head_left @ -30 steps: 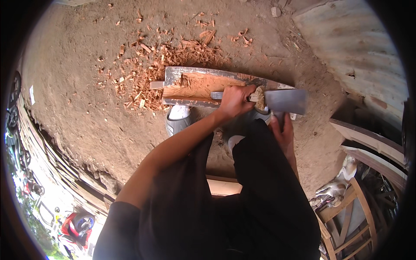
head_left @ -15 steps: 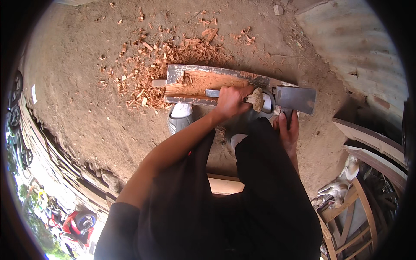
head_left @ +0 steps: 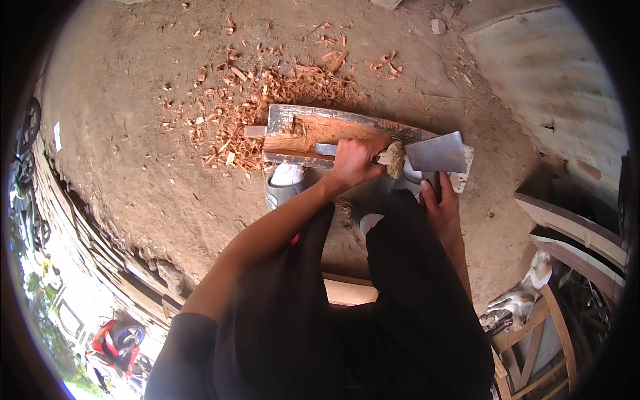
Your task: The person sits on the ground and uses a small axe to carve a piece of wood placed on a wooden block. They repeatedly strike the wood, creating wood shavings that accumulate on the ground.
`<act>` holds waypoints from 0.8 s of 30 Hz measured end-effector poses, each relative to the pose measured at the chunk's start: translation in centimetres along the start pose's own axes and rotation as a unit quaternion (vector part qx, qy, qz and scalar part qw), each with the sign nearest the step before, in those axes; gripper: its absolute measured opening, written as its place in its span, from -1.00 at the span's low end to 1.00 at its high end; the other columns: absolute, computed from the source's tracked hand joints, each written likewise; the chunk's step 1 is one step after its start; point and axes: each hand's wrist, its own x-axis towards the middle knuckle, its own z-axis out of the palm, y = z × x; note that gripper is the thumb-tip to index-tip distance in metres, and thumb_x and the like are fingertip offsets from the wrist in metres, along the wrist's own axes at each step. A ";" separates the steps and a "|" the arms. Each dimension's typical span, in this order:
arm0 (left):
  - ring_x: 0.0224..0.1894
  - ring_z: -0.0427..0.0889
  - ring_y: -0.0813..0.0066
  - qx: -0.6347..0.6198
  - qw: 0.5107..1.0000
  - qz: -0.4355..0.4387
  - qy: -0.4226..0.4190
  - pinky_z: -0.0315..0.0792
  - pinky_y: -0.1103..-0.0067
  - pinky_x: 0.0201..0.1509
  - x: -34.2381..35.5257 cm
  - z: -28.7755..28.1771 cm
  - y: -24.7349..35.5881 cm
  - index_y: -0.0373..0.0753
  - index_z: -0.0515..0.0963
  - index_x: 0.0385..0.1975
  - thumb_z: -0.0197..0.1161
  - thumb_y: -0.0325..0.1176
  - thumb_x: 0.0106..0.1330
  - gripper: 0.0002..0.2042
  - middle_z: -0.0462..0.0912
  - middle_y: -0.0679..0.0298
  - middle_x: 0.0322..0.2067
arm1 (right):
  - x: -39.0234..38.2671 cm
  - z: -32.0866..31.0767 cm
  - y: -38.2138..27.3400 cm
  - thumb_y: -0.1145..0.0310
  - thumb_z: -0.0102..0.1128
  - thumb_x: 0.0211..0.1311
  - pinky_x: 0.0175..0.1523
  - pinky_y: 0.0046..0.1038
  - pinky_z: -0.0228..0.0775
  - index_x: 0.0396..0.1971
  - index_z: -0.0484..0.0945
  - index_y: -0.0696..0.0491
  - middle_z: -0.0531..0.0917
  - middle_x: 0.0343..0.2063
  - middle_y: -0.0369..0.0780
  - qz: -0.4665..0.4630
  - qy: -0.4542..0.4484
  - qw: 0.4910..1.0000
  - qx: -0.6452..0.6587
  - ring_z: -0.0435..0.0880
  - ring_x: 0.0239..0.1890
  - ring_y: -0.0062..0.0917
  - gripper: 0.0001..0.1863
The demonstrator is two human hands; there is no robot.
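Observation:
A long wooden block (head_left: 367,121) with worn dark edges lies crosswise on the ground in front of me. Its top has a rough reddish hollow cut into it. My left hand (head_left: 357,161) is closed round a chisel (head_left: 325,149), whose flat blade points left over the hollow. The frayed butt of the chisel's handle sticks out on the right of the fist. In my right hand (head_left: 440,200) is the dark handle of a tool with a broad, flat rectangular metal head (head_left: 437,153). That head is just right of the chisel's butt, apart from it.
Wood shavings (head_left: 267,93) are strewn beyond and left of the block. My shoes (head_left: 285,183) stand at its near side. A corrugated metal sheet (head_left: 540,73) rises at the right. An animal (head_left: 523,297) lies by a wooden frame (head_left: 563,333) at lower right. A red motorcycle (head_left: 117,340) is at lower left.
The metal head in my right hand has moved left and tilted, closer to the chisel's butt. My left hand keeps its grip; the whole view has shifted slightly.

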 end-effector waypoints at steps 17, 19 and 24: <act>-0.39 0.73 0.11 0.032 0.998 0.003 -0.054 0.53 0.23 -0.33 -0.6 -1.0 -1.8 0.07 0.59 0.18 0.35 -0.28 -0.11 -0.34 0.75 0.17 -0.41 | 0.5 0.5 1.5 0.14 0.15 0.49 -0.06 -0.22 0.51 0.31 0.33 0.11 0.70 -0.20 0.04 -0.016 -0.007 0.998 -0.063 0.73 -0.18 -0.15 -0.46; -0.40 0.73 0.12 0.045 0.996 -0.025 -0.069 0.53 0.24 -0.34 -0.5 -1.4 -1.4 0.09 0.60 0.16 0.35 -0.27 -0.11 -0.35 0.75 0.19 -0.42 | -0.3 0.8 2.1 0.16 0.15 0.49 -0.11 -0.24 0.51 0.28 0.34 0.12 0.70 -0.24 0.03 -0.022 0.019 0.998 -0.046 0.74 -0.22 -0.16 -0.49; -0.41 0.73 0.12 0.082 0.994 -0.029 -0.067 0.50 0.27 -0.38 -0.6 -2.2 -1.7 0.12 0.63 0.13 0.36 -0.25 -0.11 -0.38 0.74 0.20 -0.44 | 0.4 2.0 2.8 0.22 0.15 0.50 -0.15 -0.28 0.51 0.18 0.40 0.13 0.70 -0.32 -0.01 -0.062 0.008 0.996 -0.060 0.73 -0.30 -0.20 -0.59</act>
